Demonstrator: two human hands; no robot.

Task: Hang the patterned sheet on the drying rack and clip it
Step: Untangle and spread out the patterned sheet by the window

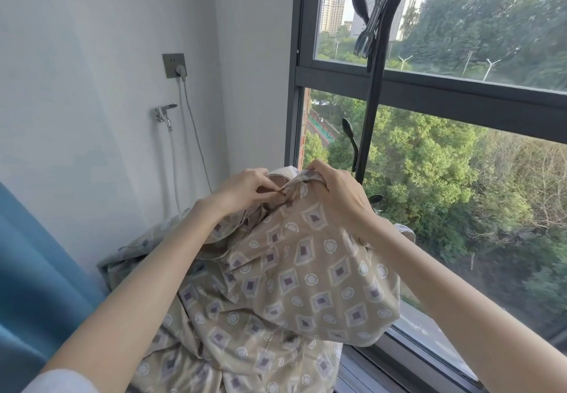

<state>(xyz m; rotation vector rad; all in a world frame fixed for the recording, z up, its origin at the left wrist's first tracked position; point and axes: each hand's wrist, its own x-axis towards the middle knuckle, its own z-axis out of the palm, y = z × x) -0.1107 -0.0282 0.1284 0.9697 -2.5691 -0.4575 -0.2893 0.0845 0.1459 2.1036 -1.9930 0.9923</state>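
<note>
Head view shows a beige patterned sheet [306, 270] of thin, soft woven cloth, printed with grey-purple diamonds and small white rounded motifs, gathered into a crumpled, heavily creased mound that fills the lower middle. Both bare hands meet at its top, nearly touching: the left hand [245, 191] pinches a narrow fold of the hem between thumb and fingertips, while the right hand [337, 199] has its fingers curled over a bunched ridge of the same edge. The rest of the cloth drops below the forearms, one loose part trailing left toward the white plastered wall [92, 39], another bulging right over the dark window sill [383, 371]. Just behind the right hand rises the black, smooth metal drying rack pole [372, 110], slim and round, curving over to the right at the top; the sheet is not on it. 1 large black plastic clip [366, 30] is clamped high on that pole, well above the hands, with open air between. A second dark paddle-shaped handle [349, 137] sits lower, near the right hand. Behind stand the dark window frame [429, 88] and glass. On the wall are a grey square socket [171, 62] with a white plug [181, 71] and a chrome tap [164, 114]. A blue curtain [30, 285] closes the left edge.
</note>
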